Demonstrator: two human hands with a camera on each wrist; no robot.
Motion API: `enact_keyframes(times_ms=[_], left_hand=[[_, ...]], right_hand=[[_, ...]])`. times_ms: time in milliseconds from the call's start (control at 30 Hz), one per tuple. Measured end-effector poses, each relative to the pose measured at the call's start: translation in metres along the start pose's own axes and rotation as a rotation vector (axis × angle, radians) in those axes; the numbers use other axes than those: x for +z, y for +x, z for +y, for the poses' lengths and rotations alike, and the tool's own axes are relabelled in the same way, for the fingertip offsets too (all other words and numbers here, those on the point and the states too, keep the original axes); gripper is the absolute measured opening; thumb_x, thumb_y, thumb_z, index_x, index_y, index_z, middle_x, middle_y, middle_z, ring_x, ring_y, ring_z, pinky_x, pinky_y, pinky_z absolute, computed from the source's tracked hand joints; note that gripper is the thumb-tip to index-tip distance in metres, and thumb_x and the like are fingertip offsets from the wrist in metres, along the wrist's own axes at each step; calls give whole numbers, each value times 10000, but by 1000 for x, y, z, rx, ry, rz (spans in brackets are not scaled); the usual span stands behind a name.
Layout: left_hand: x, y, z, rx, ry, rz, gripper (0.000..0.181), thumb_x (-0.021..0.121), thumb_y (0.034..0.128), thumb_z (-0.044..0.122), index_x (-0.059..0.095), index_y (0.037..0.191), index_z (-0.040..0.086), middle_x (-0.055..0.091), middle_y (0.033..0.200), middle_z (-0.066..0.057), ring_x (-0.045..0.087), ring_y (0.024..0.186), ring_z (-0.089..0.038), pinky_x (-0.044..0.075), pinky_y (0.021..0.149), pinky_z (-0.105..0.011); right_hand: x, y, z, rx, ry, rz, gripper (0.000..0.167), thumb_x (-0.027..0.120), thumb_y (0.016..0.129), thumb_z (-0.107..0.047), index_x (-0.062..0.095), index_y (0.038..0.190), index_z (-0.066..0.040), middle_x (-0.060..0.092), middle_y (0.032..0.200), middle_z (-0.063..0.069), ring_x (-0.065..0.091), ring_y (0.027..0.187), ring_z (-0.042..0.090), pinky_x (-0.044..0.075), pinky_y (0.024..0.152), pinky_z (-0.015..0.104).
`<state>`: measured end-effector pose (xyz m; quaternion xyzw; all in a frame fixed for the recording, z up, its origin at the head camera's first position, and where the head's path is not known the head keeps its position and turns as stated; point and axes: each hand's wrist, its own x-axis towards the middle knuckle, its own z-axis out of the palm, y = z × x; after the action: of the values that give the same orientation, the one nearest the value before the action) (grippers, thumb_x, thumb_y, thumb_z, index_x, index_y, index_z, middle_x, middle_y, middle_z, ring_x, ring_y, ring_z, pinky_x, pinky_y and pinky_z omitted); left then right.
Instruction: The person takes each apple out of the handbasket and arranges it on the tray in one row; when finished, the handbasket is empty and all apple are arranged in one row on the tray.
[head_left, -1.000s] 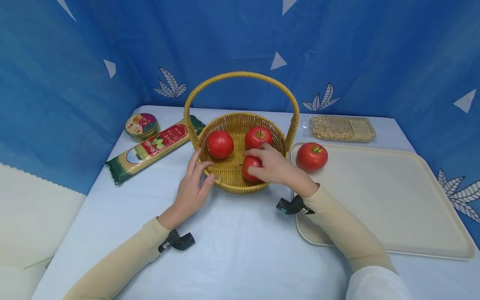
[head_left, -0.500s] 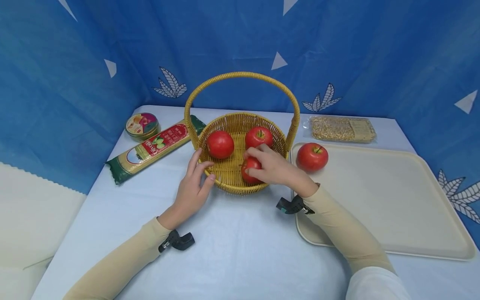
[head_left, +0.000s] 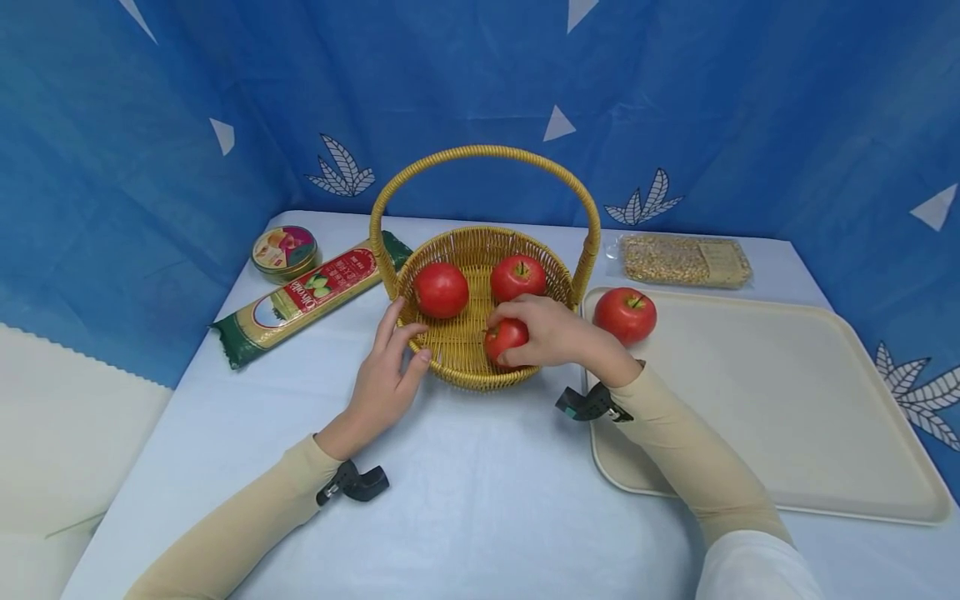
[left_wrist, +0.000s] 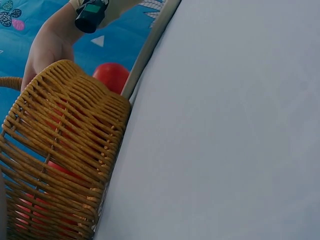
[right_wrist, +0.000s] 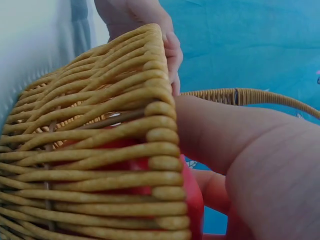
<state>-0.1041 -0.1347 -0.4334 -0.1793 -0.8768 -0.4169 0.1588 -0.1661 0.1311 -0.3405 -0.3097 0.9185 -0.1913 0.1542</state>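
Note:
A yellow wicker basket (head_left: 480, 382) with a tall arched handle stands upright on the table. My right hand (head_left: 558, 333) reaches over its right rim and grips a red apple (head_left: 504, 337) at the front right inside, fingers and thumb around it. Two more apples lie in the basket: one on the left (head_left: 441, 290), one behind my right hand (head_left: 519, 277). My left hand (head_left: 382, 383) holds the basket's left front rim with bent fingers. In the right wrist view, the wicker wall (right_wrist: 100, 175) partly hides the gripped apple (right_wrist: 192, 200).
Another red apple (head_left: 626, 315) sits at the near left corner of a beige tray (head_left: 765, 400). A clear bag of grains (head_left: 686, 258) lies behind that tray. Left of the basket are a spaghetti pack (head_left: 307, 300) and a round tin (head_left: 283, 252). A blue curtain (head_left: 480, 75) hangs behind.
My right hand has shifted and turned slightly around the front right apple, which has tilted a little within the basket. My left hand keeps its place on the rim.

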Motion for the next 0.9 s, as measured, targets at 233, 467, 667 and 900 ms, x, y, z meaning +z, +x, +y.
enact_keyframes(times_ms=[233,467,667,900], left_hand=[[-1,0,2,-6,-3,-4,352,553,1031,251,574,1302,27,251,1673,-189,428,1448,-430,536,910,-594],[0,0,0,-6,2,-6,355,548,1037,264,573,1307,35,252,1672,-191,439,1442,-423,542,879,-583],[0,0,0,-5,-4,-9,356,550,1036,265,569,1309,37,243,1676,-189,460,1423,-422,547,851,-565],[-1,0,1,-3,-1,-8,359,546,1038,271,572,1306,33,251,1670,-200,466,1415,-434,549,845,-563]], right_hand=[[0,-1,3,-30,23,9,457,758,845,-291,683,1280,-174,619,1354,158,583,1223,343,551,938,515],[2,-2,5,-50,65,33,429,789,849,-280,704,1256,-174,610,1364,158,572,1253,346,554,950,510],[5,-3,8,-53,94,52,408,778,877,-290,702,1264,-184,596,1390,152,556,1283,347,553,965,510],[5,-6,10,-92,133,132,421,793,859,-298,710,1257,-186,626,1355,127,576,1254,323,575,925,488]])
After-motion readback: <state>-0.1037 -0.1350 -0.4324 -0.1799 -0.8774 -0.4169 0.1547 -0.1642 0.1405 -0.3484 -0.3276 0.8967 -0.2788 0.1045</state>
